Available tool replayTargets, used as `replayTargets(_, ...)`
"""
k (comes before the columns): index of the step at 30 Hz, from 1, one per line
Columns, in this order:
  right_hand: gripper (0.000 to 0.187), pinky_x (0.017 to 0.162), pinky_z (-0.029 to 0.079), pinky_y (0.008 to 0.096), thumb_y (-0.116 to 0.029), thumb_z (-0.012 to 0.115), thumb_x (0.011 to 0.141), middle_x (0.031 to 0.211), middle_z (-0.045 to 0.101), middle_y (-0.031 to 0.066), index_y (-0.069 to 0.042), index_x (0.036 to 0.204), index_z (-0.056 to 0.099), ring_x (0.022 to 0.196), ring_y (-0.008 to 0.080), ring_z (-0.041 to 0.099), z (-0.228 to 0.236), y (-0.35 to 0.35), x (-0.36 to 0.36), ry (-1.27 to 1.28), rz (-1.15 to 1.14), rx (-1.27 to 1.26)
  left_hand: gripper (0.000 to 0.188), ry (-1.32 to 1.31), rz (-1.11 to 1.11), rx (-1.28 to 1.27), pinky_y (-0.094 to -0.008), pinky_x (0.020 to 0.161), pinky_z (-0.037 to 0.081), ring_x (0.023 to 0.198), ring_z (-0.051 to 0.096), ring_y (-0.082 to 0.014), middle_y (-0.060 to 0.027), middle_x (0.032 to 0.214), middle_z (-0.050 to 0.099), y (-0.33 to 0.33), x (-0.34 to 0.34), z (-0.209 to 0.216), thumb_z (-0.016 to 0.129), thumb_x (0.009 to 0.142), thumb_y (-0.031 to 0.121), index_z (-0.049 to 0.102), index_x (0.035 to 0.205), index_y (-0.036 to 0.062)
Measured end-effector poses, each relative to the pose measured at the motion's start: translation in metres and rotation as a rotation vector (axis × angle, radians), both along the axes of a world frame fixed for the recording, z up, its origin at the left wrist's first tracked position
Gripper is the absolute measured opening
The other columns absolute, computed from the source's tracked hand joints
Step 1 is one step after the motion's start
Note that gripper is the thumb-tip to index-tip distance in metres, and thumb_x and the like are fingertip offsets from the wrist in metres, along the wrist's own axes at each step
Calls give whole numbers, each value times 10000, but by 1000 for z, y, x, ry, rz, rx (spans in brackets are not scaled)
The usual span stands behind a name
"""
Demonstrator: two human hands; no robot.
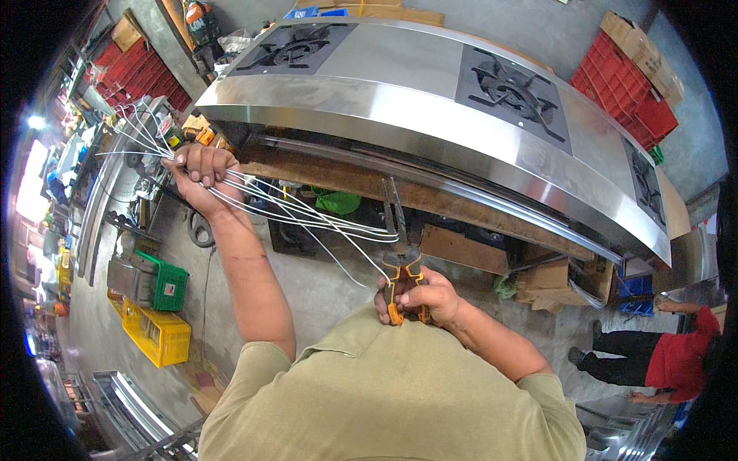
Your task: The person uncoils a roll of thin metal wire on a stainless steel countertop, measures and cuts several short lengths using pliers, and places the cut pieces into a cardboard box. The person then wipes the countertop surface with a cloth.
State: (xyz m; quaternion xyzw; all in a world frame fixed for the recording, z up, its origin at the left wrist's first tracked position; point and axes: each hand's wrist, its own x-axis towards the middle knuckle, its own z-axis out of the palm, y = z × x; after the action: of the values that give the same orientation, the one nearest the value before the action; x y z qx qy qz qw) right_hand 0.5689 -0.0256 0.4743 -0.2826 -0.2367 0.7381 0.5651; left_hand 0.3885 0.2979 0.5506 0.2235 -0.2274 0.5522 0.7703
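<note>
My left hand (pixel 206 175), raised at the left, is closed around a bundle of thin pale wires (pixel 304 212). Some ends fan out beyond the fist, while the longer lengths run rightward toward my body. In front of my chest, my right hand (pixel 435 296) grips long-nose pliers (pixel 403 256) with black and orange handles. Their jaws point away from me and are slightly parted. Several wire ends reach the pliers near the pivot and handles; whether the jaws touch any wire I cannot tell. One wire end hangs free to the left of the pliers.
Ahead stands a long stainless steel stove (pixel 384 96) with black burners (pixel 511 88). Cardboard boxes (pixel 542 284) sit beneath it. Red crates (pixel 623 88) rise behind. Green (pixel 167 283) and yellow crates (pixel 157 330) stand at left. A person in red (pixel 680 349) is at far right.
</note>
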Motion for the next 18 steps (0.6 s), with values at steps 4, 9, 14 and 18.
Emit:
replayTargets(4,412,665,490,357,-81,539,755,849,617,162,12,1156,531,750,234,613,4,1,-3,-123,-39,-1,316,-1,-50,39,-236,430,215,398,295,-43,59,532,379,8,-1,8,530,991,342,538,800,91)
replayTargets(9,385,631,505,349,-77,527,758,815,634,144,23,1129,541,698,213,626,1,9,-3,-189,3,22,320,9,-65,40,-238,433,201,404,296,-41,60,533,377,18,3,15,551,981,352,535,799,90)
replayTargets(14,402,705,534,337,-68,539,784,912,673,135,34,1172,553,762,204,667,2,37,29,-274,69,45,350,62,-39,116,-224,437,227,422,294,-42,67,550,377,34,-6,22,511,995,418,545,819,117)
replayTargets(18,422,753,528,325,-75,558,798,969,680,111,-3,1214,552,855,176,657,-14,60,51,-349,277,107,363,115,41,125,-222,437,232,411,288,-35,73,538,368,41,-19,22,499,994,440,554,816,129)
